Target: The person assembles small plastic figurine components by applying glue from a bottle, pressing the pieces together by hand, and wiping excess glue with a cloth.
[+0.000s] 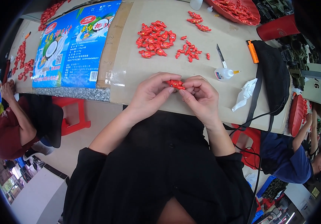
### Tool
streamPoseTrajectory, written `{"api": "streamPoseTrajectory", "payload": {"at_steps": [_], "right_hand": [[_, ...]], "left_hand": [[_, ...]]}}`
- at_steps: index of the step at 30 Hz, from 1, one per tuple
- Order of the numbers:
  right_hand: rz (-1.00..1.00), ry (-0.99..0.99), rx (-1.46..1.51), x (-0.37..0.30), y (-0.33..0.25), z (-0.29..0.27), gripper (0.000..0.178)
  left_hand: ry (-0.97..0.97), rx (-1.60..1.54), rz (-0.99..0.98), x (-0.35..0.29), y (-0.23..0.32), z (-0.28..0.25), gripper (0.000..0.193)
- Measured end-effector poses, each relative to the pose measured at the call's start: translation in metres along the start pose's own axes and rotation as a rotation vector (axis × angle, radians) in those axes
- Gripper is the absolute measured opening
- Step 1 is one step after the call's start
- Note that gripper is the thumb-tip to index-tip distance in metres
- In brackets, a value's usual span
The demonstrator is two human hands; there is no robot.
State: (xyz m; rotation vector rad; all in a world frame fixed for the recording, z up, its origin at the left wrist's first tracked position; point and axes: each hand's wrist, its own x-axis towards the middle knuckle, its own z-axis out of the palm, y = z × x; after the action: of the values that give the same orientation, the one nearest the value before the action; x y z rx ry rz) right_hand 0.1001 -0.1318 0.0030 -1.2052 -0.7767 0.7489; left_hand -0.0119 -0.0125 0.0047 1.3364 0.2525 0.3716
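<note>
A bench (138, 71) covered with brown cardboard stands in a crowded workroom, with two other people sitting at its sides. On it lie one blue printed sheet (72, 43), one glue bottle (224, 74), one craft knife (220, 55), one white tissue (244, 94) and a heap of many red toy parts (154, 39). The left hand (151, 95) and the right hand (201, 97) together pinch one red toy piece (175, 84) at the near edge of the bench.

Small red toy piece (175, 84) with dark specks; red pile (155, 39) mid-tabletop; blue, white and green printed sheet (72, 41) toward the left edge; orange-handled knife (252, 51); white glue bottle (224, 74), yellow tip.
</note>
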Motion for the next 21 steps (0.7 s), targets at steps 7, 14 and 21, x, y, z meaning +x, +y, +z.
{"api": "streamPoseTrajectory", "payload": {"at_steps": [7,14,21], "right_hand": [[-0.028,-0.001,-0.018,0.0015,0.0022,-0.0005,0.013],[0.186,0.068,0.018,0.0010,-0.0035,-0.0003,0.007],[0.263,0.032,0.045,0.0038,-0.0070,-0.0022,0.005]], "left_hand": [[0.013,-0.108,-0.019,-0.0008,0.0000,0.0004,0.021],[0.017,0.134,-0.118,-0.0005,0.0046,-0.0008,0.020],[0.009,0.266,0.002,0.0020,-0.0023,0.0008,0.024]]}}
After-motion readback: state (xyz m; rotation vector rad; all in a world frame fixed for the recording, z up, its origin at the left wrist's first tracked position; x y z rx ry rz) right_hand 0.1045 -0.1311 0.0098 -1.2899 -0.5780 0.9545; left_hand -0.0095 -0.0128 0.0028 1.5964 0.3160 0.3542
